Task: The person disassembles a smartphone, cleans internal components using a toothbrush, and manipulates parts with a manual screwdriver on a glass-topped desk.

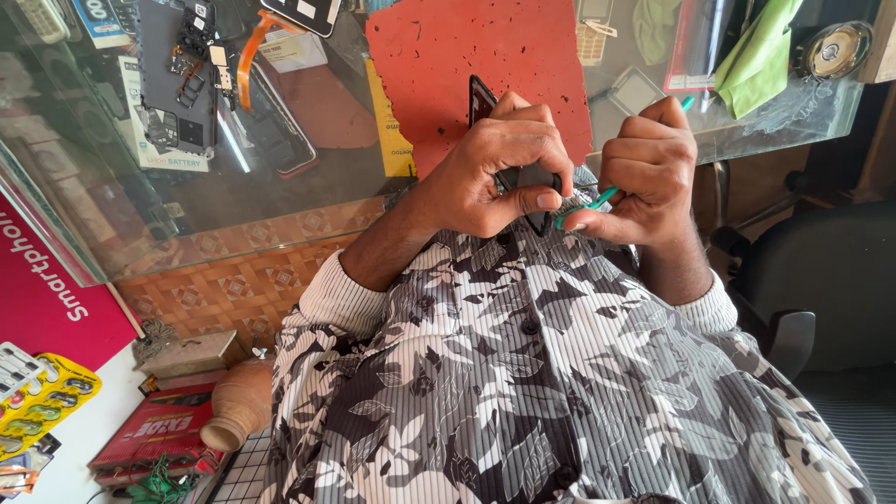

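My left hand (490, 173) grips a black phone (482, 98) close to my chest, its top edge sticking up over a red mat (485, 56). My right hand (644, 173) is closed on a thin teal tool (597, 199). The tool's tip rests against the phone's lower edge beside my left thumb. The tool's other end shows above my right knuckles. Most of the phone is hidden by my fingers.
A glass counter (280, 187) holds a phone with its back removed (177, 75), an orange flex cable (250, 47), a green cloth (761, 51) and a small round speaker (837, 49). A black chair (821, 280) stands at right. A clay pot (238, 406) and boxes lie at lower left.
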